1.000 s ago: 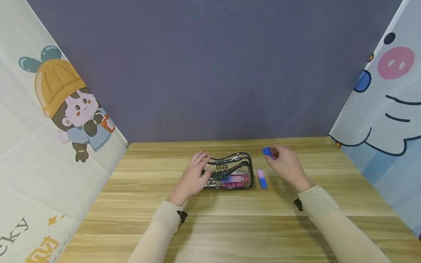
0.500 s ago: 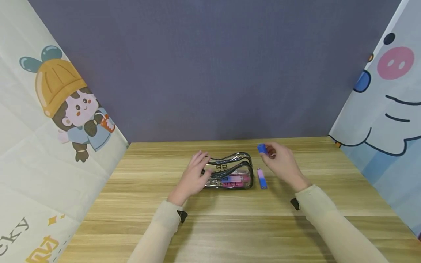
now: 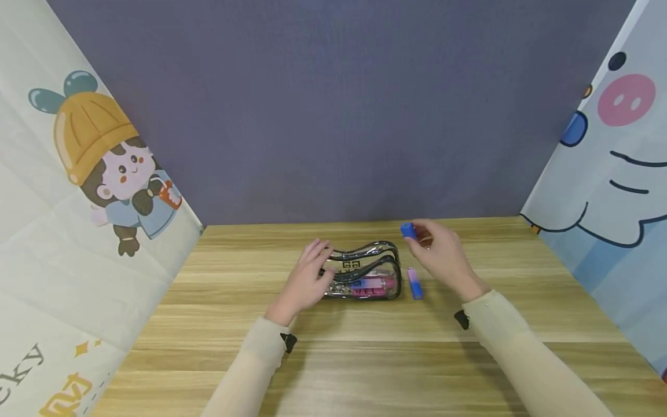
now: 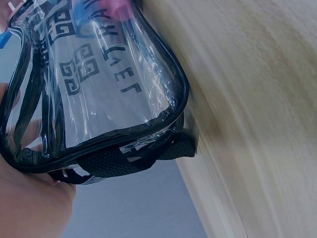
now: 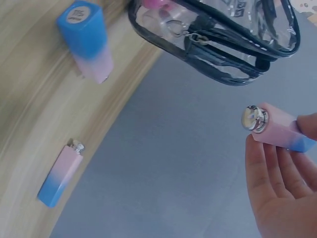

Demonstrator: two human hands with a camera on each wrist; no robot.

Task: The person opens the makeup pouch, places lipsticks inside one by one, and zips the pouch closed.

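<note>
My left hand grips the left end of a clear plastic pouch with black trim, thumb on its near side and fingers at the far side. In the left wrist view part of the hand shows through the plastic. Pink and pink-blue items lie inside. My right hand pinches a square pink-to-blue lipstick tube with a shiny knobbed end, raised beyond the pouch's right end. A similar tube lies on the table beside the pouch. Another such tube shows lying farther back in the right wrist view; the right hand mostly hides it in the head view.
The wooden table ends at a dark grey backdrop. Cartoon-printed cloths hang at the left and right. A zipper shows along the pouch's opening.
My right hand has moved left and slightly away from me with the lipstick tube, bringing it closer to the pouch. The left hand and pouch have stayed put.
</note>
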